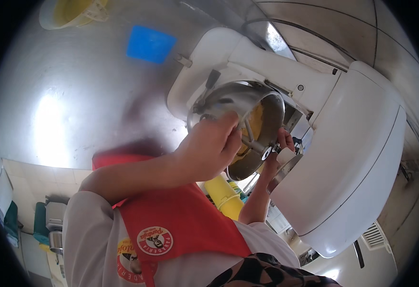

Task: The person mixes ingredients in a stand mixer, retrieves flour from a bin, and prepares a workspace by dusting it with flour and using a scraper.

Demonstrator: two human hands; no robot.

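Observation:
A steel mixing bowl point(213, 101) is tilted in the white stand mixer point(348, 158), its mouth facing right. Yellow-orange batter or dough point(256, 122) coats part of the inside. A metal beater point(251, 138) with a round hub crosses the mouth, close to the mixer's head. My left hand point(212, 146) is closed at the bowl's mouth, its fingers around the beater's near side; the palm side is hidden. My right hand point(285, 138) reaches up behind the beater's hub, by the bowl rim and drive shaft. Its fingers are curled, and what they grip is hidden.
The mixer stands on a shiny steel table point(90, 95). A blue square piece point(150, 44) lies beyond the bowl, and a whitish tub with yellow contents point(71, 13) sits at the far left. A tiled wall point(333, 28) rises at the right. Below the bowl is a yellow cylindrical object point(224, 197).

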